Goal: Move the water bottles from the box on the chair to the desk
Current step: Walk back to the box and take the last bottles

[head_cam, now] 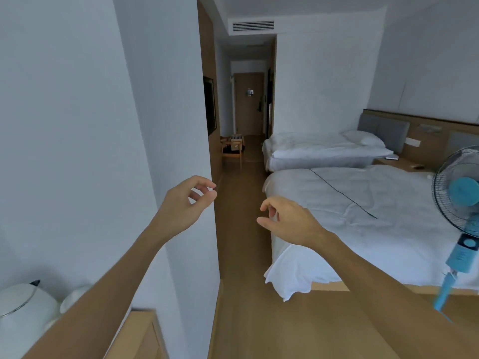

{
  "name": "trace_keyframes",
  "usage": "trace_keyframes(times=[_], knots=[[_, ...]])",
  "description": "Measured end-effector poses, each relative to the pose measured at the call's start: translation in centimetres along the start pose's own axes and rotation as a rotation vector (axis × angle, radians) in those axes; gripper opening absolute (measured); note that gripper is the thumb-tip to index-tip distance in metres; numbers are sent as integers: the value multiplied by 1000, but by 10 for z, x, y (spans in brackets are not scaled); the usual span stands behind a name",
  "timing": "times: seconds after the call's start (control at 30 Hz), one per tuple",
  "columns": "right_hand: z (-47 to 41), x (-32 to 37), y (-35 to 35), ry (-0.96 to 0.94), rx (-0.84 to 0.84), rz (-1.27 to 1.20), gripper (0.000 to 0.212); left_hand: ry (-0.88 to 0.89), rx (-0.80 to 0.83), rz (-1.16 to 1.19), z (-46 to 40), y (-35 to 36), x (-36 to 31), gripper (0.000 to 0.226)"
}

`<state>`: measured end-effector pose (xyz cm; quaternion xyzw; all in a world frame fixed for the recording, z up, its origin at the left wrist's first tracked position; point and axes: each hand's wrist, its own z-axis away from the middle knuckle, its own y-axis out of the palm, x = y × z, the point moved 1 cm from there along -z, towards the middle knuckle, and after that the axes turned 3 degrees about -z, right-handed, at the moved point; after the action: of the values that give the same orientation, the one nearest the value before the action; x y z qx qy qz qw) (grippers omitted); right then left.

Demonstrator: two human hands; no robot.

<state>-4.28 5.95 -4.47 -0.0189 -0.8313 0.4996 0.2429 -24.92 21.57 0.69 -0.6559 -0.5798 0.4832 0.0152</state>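
While both arms are held forward at chest height, nothing is carried in either hand. At the far left, below and left of the fingers, one white kettle (24, 304) is seen on a wooden desk (141, 332). The left hand (185, 203) is raised with fingers loosely curled, thumb and fingertips close but holding nothing. Beyond and between the two sets of fingers, well apart from both, one wooden chair (231, 151) is seen down the corridor bearing what appears to be a box (235, 146); the left hand is judged slightly nearer its line. No water bottles can be counted; the box's long axis cannot be told. The right hand (290, 221) is likewise loosely curled and empty. Right of it lie two beds (363, 203) and one blue fan (461, 193).
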Motion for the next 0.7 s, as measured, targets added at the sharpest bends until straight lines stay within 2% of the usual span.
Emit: trace_keyframes(times=[0.4,0.7], knots=[[-177,-108,12,92,-61,45,19,20,43,121,-212,97,88,6],[-282,-202,36,119,-84,45,21,4,68,124,-333,177,142,8]])
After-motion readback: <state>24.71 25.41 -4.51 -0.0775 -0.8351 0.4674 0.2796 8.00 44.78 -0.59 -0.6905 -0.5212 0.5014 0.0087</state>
